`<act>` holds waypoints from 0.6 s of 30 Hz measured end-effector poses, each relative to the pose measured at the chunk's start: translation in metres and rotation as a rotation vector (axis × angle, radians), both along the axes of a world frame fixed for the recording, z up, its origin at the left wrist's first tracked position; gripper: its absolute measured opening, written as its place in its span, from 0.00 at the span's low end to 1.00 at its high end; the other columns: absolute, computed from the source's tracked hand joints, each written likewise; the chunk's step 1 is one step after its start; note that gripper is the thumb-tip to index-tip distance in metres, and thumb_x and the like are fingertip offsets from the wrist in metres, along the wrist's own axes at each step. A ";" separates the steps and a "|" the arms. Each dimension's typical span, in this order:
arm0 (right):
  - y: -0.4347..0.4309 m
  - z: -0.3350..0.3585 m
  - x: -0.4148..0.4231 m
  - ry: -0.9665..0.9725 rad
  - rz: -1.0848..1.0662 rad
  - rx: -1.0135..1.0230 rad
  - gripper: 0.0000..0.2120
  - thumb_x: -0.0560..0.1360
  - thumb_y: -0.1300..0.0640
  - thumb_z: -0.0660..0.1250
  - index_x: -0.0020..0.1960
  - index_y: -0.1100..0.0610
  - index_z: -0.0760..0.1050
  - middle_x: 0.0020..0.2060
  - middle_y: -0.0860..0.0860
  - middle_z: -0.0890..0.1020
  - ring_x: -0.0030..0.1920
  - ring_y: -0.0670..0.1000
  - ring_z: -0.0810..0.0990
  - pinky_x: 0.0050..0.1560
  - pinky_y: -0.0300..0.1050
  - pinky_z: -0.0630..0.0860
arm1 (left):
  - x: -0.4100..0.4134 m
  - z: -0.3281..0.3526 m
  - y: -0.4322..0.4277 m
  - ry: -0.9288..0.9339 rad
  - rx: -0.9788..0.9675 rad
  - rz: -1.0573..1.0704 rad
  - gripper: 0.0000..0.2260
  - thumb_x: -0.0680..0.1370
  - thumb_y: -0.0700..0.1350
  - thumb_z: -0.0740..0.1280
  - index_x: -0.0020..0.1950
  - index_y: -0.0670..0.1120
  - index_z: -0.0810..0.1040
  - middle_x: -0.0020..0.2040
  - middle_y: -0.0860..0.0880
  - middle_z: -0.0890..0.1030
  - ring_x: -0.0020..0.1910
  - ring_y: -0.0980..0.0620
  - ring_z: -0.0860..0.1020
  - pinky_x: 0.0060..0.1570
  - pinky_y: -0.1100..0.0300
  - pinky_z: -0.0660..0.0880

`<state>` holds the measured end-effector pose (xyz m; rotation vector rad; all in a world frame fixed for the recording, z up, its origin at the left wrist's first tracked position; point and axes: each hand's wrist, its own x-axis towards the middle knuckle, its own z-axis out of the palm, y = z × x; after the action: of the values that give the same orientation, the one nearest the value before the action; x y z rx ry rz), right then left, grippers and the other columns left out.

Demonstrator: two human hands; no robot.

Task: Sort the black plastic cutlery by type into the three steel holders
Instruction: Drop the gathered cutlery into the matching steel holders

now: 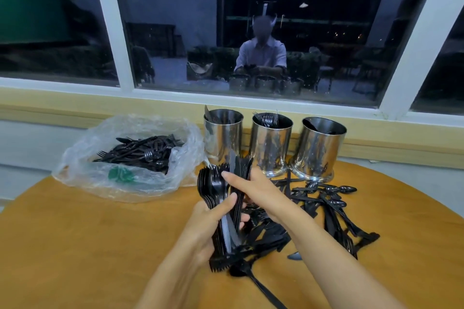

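Black plastic cutlery bundle (216, 186) gripped by curled left hand (208, 228) and right hand (253, 189), just before three steel holders (271, 144).

The worktop (75, 246) carries a bag (75, 165) left of the left grip (213, 221), three holders (271, 143) beyond the right grip (253, 187), and cutlery (337, 204) right of it.

No lettering, label, brand or number can be read anywhere in view. A green print (120, 175) on the clear plastic bag (80, 158), lying at the left of the bench (75, 233), is too crumpled and blurred to make out. The polished walls of the steel holders (270, 143) carry only reflections, with no legible mark.
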<state>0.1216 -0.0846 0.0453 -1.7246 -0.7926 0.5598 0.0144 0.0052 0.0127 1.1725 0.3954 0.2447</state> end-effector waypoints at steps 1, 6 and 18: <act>0.003 0.002 0.000 -0.025 -0.006 0.027 0.15 0.79 0.49 0.65 0.43 0.61 0.76 0.33 0.48 0.80 0.34 0.44 0.79 0.40 0.42 0.75 | -0.001 0.003 0.001 0.003 0.019 0.014 0.11 0.77 0.45 0.69 0.55 0.40 0.81 0.46 0.40 0.86 0.43 0.43 0.85 0.44 0.53 0.80; 0.020 0.007 0.004 -0.115 -0.113 0.117 0.17 0.80 0.51 0.63 0.42 0.65 0.75 0.35 0.59 0.79 0.37 0.56 0.79 0.42 0.51 0.75 | 0.005 0.014 0.009 -0.032 0.025 0.107 0.10 0.80 0.43 0.65 0.57 0.41 0.80 0.45 0.37 0.85 0.45 0.41 0.85 0.49 0.50 0.80; 0.065 0.052 0.095 -0.142 -0.516 0.300 0.15 0.81 0.53 0.61 0.35 0.54 0.68 0.29 0.47 0.69 0.30 0.46 0.68 0.36 0.44 0.66 | 0.065 0.015 0.072 -0.071 -0.141 0.259 0.07 0.81 0.40 0.64 0.56 0.40 0.79 0.49 0.43 0.86 0.50 0.46 0.85 0.56 0.51 0.77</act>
<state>0.2166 -0.0200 0.0974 -1.6124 -0.4675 -0.0329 0.0794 0.0767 0.0277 0.9703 0.4949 0.4746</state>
